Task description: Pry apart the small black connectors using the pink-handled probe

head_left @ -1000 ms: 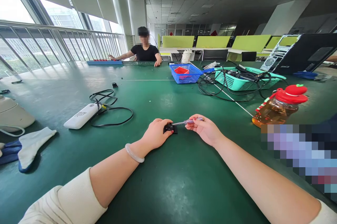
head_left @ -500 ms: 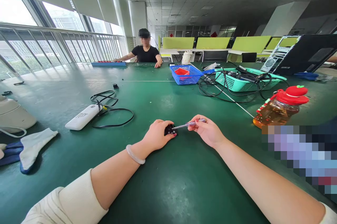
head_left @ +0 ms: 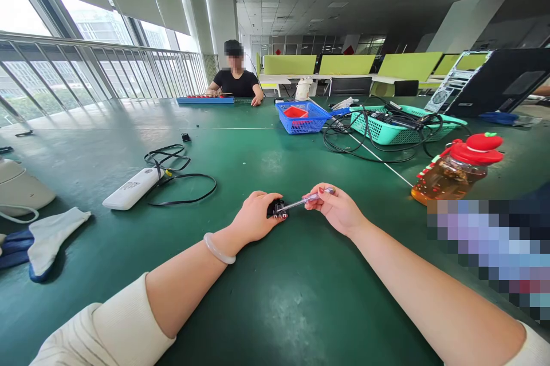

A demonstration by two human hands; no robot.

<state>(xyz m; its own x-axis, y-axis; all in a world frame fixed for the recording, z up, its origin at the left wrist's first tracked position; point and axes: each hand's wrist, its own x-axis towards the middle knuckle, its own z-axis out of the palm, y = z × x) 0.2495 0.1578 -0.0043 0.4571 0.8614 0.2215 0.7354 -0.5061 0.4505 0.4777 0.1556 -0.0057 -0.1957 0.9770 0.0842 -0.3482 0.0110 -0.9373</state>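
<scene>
My left hand (head_left: 256, 217) is closed around a small black part with metal contacts (head_left: 279, 209), holding it on the green table (head_left: 275, 297). Its exact kind is too small to make out. Between the fingers of my right hand (head_left: 337, 208) is a screwdriver (head_left: 301, 202) with a clear purplish handle and a thin metal shaft. The shaft points left, and its tip meets the top of the black part. A pale bangle (head_left: 219, 250) circles my left wrist.
At left lie a white power bank (head_left: 132, 188), a black cable (head_left: 183, 204) and a blue-white glove (head_left: 58, 240). Toward the right stand a drink bottle (head_left: 455, 174), a blue basket (head_left: 303, 119) and a green basket (head_left: 387, 134) with cables. Across the table sits a person (head_left: 235, 82).
The screwdriver's handle has tipped slightly higher, its tip staying at the black part. Across the table, the blue tray has slid to the right beside the person. My view has shifted slightly.
</scene>
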